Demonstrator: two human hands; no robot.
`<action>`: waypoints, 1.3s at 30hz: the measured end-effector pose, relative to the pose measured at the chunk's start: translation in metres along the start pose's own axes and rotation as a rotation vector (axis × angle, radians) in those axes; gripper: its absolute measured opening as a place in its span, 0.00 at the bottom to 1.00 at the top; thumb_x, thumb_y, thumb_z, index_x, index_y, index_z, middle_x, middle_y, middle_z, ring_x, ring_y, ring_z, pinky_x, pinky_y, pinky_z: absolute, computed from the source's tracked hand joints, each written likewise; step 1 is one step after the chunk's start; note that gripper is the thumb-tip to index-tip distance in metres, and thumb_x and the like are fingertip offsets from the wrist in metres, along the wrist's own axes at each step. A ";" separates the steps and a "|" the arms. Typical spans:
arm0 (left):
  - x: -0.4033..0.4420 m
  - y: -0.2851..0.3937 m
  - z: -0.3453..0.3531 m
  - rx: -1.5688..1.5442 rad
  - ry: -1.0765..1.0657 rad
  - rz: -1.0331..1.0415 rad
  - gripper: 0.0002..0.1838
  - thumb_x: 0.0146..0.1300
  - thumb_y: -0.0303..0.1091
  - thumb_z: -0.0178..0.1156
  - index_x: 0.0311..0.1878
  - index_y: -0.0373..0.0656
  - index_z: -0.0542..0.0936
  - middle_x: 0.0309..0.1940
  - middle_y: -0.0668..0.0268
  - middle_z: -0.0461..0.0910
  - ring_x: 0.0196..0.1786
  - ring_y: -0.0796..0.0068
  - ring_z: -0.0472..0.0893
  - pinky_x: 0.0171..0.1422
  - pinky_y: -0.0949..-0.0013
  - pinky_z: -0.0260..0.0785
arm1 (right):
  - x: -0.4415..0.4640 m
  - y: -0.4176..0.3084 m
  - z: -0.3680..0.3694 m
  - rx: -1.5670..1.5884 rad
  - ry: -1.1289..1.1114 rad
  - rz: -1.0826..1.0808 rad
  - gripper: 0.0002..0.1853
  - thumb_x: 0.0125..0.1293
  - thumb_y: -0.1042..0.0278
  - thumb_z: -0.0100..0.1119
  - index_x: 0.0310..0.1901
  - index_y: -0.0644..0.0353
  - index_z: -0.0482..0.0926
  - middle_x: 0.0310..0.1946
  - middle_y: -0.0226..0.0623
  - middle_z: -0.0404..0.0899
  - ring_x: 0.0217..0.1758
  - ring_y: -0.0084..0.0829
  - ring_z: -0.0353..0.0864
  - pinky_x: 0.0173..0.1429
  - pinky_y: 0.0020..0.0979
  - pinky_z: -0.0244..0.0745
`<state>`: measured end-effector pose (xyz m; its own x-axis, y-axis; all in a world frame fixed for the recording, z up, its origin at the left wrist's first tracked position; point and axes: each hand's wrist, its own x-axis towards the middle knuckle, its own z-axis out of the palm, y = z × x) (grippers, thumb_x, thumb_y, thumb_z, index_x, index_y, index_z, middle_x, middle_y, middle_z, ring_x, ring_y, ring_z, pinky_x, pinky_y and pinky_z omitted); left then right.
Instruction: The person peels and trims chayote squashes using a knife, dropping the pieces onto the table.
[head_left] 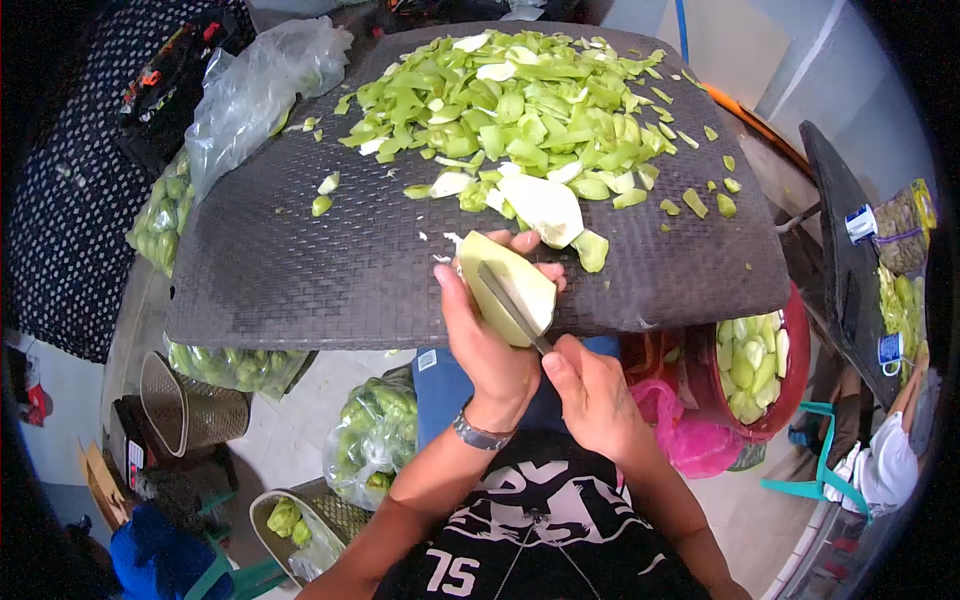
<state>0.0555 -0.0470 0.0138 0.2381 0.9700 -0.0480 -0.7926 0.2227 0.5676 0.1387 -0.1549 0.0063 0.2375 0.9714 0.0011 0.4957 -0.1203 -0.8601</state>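
My left hand (490, 345) is wrapped round a pale green piece of peeled vegetable (515, 285), perhaps chayote, held just over the table's near edge. In my right hand (595, 390) is a knife (507, 298), its narrow blade lying against the piece; the handle is mostly hidden by my fingers. Right beyond my left fingers a large white slice (543, 208) rests at the front of a broad heap of green peelings and offcuts (520, 110). Small white scraps lie near my left thumb.
The dark woven-top table (300, 270) carries a clear plastic bag (265, 90). Below right stands a red tub (795, 360) of peeled pieces beside a pink bag (695, 435). Bagged green vegetables (375, 430) and baskets (190, 405) are on the floor at left. Another person (890, 460) sits at far right.
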 end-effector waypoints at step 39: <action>0.061 0.042 -0.026 -0.032 -0.069 -0.181 0.30 0.81 0.50 0.47 0.69 0.30 0.73 0.58 0.46 0.83 0.56 0.53 0.85 0.66 0.54 0.77 | -0.004 -0.039 -0.035 0.214 -0.116 0.284 0.20 0.78 0.68 0.58 0.67 0.65 0.73 0.29 0.45 0.85 0.22 0.28 0.85 0.30 0.33 0.79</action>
<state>0.0221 0.0245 0.0130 0.4155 0.9051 -0.0902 -0.7506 0.3972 0.5280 0.1473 -0.1610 0.0578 0.2385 0.9235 -0.3005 0.2352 -0.3552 -0.9047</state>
